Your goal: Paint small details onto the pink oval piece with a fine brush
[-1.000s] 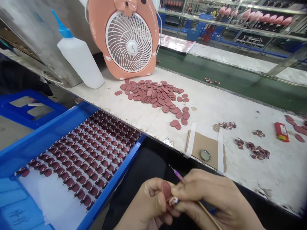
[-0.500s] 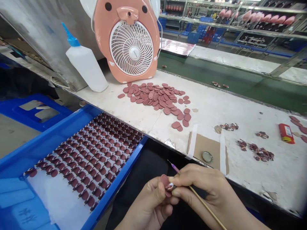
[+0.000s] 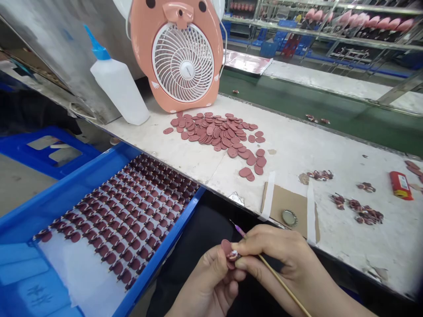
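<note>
Just above the near edge of the workbench, a small maroon oval piece [image 3: 226, 247] sits in a narrow pinch between the thumb and fingers of the left hand [image 3: 207, 275], with a fleck of white at its lower end. The right hand [image 3: 280, 259] holds a slender bamboo stick [image 3: 280, 284] in an equally narrow grip, its purple needle tip [image 3: 238, 230] pointing up past the piece, and its fingers come in against the piece.

To the left, a blue tray [image 3: 158, 237] carries dense, even rows of finished-looking pieces [image 3: 125, 220] on a white sheet, which seem to make up a large share of the batch. The white space at the tray's near end looks open for more. On the bench [image 3: 297, 154], a loose heap of plain maroon ovals [image 3: 218, 136] appears to be the work left. Further right lie small clusters of dark red parts [image 3: 366, 215], and a bottle cap [image 3: 289, 218] rests on taped cardboard [image 3: 284, 204]. A squeeze bottle [image 3: 119, 90] with a blue nozzle stands beside a pink desk fan [image 3: 145, 44].
</note>
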`<state>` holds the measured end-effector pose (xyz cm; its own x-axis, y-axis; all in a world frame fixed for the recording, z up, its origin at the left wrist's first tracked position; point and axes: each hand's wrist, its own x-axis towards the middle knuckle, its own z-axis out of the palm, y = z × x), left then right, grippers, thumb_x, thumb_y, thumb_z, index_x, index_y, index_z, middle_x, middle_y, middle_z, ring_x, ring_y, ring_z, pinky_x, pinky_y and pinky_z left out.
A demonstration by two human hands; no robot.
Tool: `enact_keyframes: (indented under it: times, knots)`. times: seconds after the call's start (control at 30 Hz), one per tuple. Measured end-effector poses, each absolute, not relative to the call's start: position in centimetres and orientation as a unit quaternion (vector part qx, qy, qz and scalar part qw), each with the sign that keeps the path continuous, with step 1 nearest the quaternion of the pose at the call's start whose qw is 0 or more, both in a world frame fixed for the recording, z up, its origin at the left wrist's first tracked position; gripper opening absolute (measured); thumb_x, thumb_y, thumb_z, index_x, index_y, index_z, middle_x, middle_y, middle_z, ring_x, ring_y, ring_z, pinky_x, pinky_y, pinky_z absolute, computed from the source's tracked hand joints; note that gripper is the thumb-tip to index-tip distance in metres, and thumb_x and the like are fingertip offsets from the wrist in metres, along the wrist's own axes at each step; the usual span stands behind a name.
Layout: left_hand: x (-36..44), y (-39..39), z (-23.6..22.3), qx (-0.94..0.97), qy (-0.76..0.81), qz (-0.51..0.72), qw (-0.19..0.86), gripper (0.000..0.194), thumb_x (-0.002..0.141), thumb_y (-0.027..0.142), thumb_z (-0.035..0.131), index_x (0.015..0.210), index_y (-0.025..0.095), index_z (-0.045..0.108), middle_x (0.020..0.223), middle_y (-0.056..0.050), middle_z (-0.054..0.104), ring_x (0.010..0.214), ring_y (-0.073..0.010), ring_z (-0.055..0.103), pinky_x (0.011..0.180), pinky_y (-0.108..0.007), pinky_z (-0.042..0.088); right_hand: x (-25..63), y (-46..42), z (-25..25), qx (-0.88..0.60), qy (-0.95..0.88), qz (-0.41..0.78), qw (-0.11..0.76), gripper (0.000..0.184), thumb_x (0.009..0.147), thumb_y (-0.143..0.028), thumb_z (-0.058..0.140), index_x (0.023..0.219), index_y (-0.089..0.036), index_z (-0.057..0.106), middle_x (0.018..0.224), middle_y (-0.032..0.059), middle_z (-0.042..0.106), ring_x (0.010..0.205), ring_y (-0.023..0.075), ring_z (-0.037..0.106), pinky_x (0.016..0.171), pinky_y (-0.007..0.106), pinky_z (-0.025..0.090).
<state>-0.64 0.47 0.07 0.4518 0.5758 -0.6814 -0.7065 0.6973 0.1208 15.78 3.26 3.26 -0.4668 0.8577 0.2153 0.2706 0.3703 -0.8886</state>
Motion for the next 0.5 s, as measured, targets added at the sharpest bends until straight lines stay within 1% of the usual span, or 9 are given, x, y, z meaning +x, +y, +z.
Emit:
enact_keyframes:
  times: [0.13,0.33,0.5]
  knots:
    - [-0.60,0.35,0.05,-0.096,0.366,0.386,0.841,0.030,0.046,0.034,0.093,0.069,0.018,0.081,0.056,0.000,0.078,0.050,-0.0070,0.071,0.049,-0.010,0.057,15.75,3.35,3.16,-0.377,-0.747,0.423,0.347,0.013,0.093,-0.010,0.064,0.095,-0.019,0.073,0.081,0.0013,0.072,0.072,0.0113,0.067,0.068,0.020,0.054]
    - [-0.42,0.12,-0.31,-0.097,0.375,0.399,0.831,0.031,0.047,0.033,0.093,0.070,0.016,0.081,0.056,0.000,0.077,0.050,-0.0071,0.070,0.049,-0.010,0.057,15.70,3.53,3.23,-0.379,-0.754,0.419,0.335,0.013,0.093,-0.010,0.064,0.093,-0.019,0.073,0.077,0.0003,0.071,0.070,0.0102,0.066,0.067,0.018,0.053]
    - [-0.40,0.26,-0.76,-0.077,0.382,0.402,0.829,0.032,0.048,0.038,0.094,0.069,0.017,0.080,0.057,0.001,0.075,0.054,-0.0077,0.070,0.050,-0.012,0.057,15.92,3.85,3.17,-0.365,-0.764,0.402,0.349,0.016,0.093,-0.009,0.065,0.100,-0.021,0.072,0.082,-0.0004,0.073,0.074,0.0089,0.069,0.071,0.015,0.055]
